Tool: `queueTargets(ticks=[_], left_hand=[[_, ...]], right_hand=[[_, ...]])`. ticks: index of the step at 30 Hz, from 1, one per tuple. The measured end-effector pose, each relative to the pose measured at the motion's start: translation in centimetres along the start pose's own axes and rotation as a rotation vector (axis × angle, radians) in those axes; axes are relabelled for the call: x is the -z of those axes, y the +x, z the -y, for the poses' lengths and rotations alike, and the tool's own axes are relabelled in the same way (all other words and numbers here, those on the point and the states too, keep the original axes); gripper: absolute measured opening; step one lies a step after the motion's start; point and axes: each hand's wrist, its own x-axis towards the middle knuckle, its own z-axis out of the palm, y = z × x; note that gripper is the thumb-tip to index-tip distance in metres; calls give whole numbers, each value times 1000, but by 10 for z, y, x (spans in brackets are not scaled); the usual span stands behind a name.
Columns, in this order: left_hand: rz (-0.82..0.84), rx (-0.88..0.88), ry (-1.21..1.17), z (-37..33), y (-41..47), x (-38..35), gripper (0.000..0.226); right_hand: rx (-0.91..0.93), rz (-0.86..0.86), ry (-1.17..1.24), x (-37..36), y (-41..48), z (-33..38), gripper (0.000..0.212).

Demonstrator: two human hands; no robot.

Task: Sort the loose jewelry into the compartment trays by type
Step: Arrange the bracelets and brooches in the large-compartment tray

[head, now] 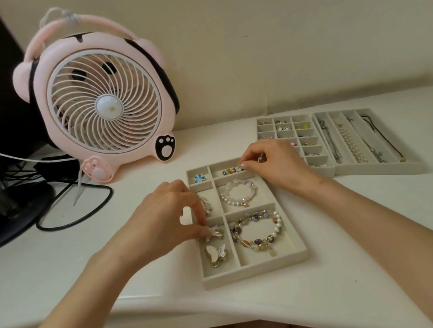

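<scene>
Dead centre of the frame sits the nearest tray (253, 274), and both hands are busy in it at once. The left hand (162, 221) has thumb and forefinger pinched narrow on a butterfly clip (215, 233) at the top of the lower-left compartment, just above a second butterfly clip (217, 254) lying in the same slot. The right hand (279, 166), up at the tray's top edge, has its fingers curled down on the end of a small flowered piece (234, 169) in the long top compartment. It looks like a pinch to me, and there's a metal glint between its fingers I can't make out.

My two cents on doing this bit well: lay the butterfly flat beside its twin, not on top, so the wings don't snag. Only let go once it's resting on the tray floor. Keep the left wrist low and outside the rim so it doesn't drag across the pearl bracelet (239, 192) or the beaded bracelet (258, 230) next door. With the flowered piece, I'd line it up lengthways in its slot, clear of the divider by the blue flower (199, 177).

Toward the upper right, the grid tray (325, 172) and necklace tray (383, 172) look filled already, so this is probably near the end.
</scene>
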Motion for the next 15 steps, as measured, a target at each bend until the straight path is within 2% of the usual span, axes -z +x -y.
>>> queueTargets(ticks=[6,15], left_hand=[[-86,34,189,-7,-7,-10,18],[-59,53,192,-11,-7,-10,23]], right_hand=[[-2,-4,10,0,-1,1,8],[3,2,8,0,0,0,8]])
